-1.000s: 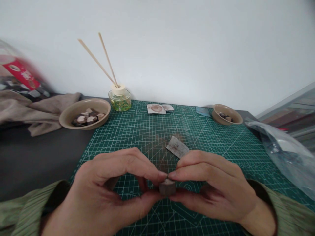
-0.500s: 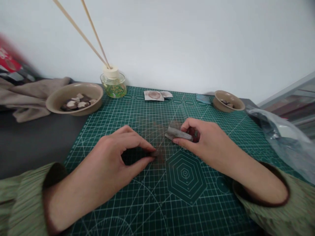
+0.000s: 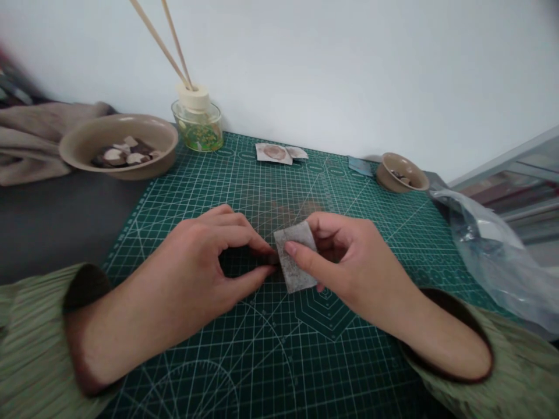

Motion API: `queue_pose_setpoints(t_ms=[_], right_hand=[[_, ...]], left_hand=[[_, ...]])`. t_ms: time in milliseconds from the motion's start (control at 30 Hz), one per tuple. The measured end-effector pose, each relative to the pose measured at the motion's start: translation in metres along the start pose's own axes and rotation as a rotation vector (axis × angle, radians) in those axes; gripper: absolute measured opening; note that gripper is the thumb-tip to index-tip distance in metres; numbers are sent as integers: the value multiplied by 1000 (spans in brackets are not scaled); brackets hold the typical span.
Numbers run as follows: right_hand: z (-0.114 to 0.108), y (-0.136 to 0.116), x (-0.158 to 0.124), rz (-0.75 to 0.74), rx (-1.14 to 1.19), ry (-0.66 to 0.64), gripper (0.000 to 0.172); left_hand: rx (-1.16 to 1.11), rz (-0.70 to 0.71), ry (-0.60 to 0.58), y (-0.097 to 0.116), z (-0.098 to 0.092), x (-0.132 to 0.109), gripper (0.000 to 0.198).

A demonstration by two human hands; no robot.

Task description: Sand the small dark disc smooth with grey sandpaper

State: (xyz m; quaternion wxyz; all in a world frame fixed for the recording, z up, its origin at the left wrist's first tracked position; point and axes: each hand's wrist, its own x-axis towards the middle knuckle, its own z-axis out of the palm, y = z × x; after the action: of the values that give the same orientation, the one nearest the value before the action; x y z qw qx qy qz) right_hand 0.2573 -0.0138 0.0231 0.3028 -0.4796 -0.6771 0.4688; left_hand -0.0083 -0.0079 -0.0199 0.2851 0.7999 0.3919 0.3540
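My left hand [image 3: 205, 262] pinches a small dark brown piece [image 3: 273, 257] between thumb and fingertips, just above the green cutting mat [image 3: 209, 355]. Its far end is hidden behind a grey piece of sandpaper [image 3: 293, 273]. That sheet is in my right hand [image 3: 349, 256], thumb flat on its near face and the other fingers curled behind. The sandpaper stands tilted and meets or overlaps the brown piece; whether they touch I cannot tell. Brown dust [image 3: 301, 206] lies smeared on the mat behind the hands.
At the left stands a tan bowl [image 3: 161, 131] of dark and pale chunks, beside a reed diffuser [image 3: 197, 125] and a cloth [image 3: 26, 131]. Stained paper [image 3: 274, 153], a blue scrap [image 3: 360, 166] and a smaller bowl [image 3: 395, 185] line the back. A clear plastic bag [image 3: 493, 250] lies right.
My right hand has moved left, towards the brown piece, and turned the sandpaper so its broad face shows. My left hand keeps its pinch. The view has shifted slightly.
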Motion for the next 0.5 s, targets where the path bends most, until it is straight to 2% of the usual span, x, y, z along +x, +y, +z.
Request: queue_pose_setpoints(t_ms=[167,367,500], right_hand=[[11,7,2,34,93,-15,25],[11,7,1,92,9,-5,41],[14,6,-1,58,5,25,39]], left_hand=[[-1,1,-1,1,0,-2,6],[-1,-47,6,8,1,-3,14],[-2,-74,-1,10,1,-1,15]])
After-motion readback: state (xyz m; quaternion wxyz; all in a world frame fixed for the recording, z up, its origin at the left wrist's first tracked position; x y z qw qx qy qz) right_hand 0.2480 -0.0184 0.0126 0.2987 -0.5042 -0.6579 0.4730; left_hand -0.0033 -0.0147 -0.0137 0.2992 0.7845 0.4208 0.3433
